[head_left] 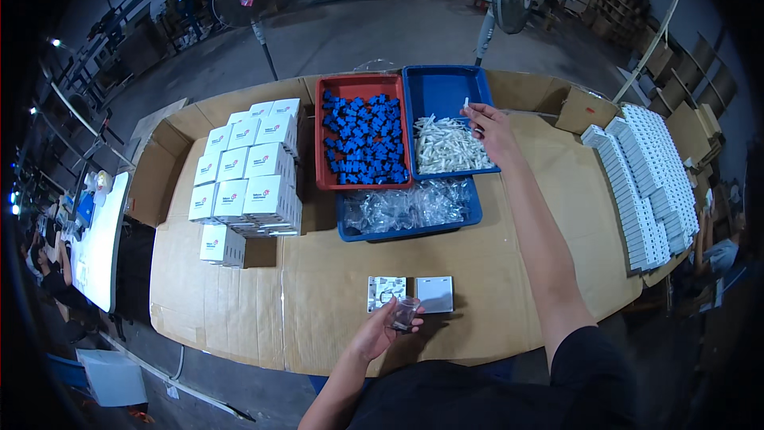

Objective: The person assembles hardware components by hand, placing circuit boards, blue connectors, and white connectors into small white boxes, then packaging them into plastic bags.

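Observation:
My right hand (493, 130) is over the right edge of a blue tray (446, 87), pinching a small white stick-like piece (466, 102). Many similar white pieces (447, 146) lie heaped in the near half of that tray. Close to my body, my left hand (377, 333) grips a small clear plastic bag (404, 315). Just beyond it lies an open white box (434, 293), its left half showing a grey printed pattern and a dark loop. The bag partly covers the box's near edge.
Left of the blue tray stands a red tray (322, 167) of blue plastic parts (362, 135). Another blue tray (350, 235) with clear plastic bags (410, 205) sits nearer. White boxes (231, 199) are stacked at left; rows of white boxes (645, 183) stand at right. Cardboard walls (525, 89) edge the table.

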Action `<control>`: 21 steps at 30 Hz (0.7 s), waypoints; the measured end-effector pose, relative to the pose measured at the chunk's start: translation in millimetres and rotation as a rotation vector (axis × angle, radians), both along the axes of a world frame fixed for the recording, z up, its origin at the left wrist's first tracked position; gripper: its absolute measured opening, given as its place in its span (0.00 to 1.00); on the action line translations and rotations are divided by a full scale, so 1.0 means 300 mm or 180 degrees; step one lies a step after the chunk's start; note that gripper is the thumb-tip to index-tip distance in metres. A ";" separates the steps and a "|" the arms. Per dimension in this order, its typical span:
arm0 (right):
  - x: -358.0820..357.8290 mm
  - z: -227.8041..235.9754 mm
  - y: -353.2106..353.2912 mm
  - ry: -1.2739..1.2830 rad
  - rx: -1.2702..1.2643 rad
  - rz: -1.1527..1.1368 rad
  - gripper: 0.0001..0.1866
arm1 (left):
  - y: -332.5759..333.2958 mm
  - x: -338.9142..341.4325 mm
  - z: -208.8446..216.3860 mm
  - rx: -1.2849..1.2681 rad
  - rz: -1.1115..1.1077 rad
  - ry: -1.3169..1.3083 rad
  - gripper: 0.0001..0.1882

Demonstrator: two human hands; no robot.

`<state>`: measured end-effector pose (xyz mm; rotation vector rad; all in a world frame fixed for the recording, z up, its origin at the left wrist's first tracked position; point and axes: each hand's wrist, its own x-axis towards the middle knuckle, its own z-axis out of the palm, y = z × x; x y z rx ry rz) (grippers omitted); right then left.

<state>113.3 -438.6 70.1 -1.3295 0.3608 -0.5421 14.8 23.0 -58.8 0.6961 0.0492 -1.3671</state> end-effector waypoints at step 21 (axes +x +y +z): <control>-0.520 -0.289 0.693 0.1152 -0.0426 0.0960 0.09 | 0.005 0.000 0.023 -0.0047 0.0410 0.0059 0.31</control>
